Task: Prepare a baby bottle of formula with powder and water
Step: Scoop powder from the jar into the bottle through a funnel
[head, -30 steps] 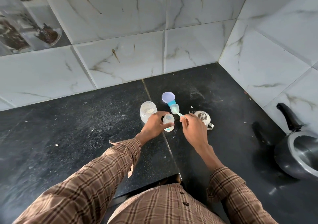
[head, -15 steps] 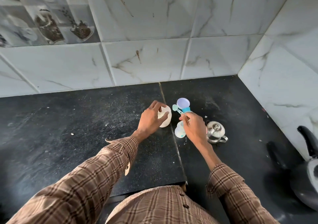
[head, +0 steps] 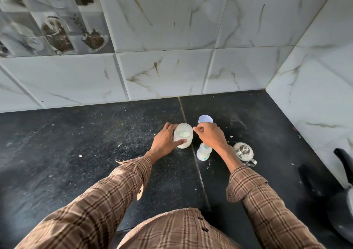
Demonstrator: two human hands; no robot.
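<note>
At centre frame the left hand (head: 164, 141) is now gripping the powder jar (head: 183, 135) — a second ago it was steadying the baby bottle (head: 204, 151), which is standing free just right of the jar. The right hand (head: 210, 136), fingers pinched — presumably on the scoop, itself hidden — is hovering at the jar's rim, suggesting another scoop is being drawn.

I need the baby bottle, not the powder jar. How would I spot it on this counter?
On the black counter, find the seam running toward the person. The baby bottle stands just right of it, under the right hand. It is slimmer than the wide powder jar, with blue print.
</note>
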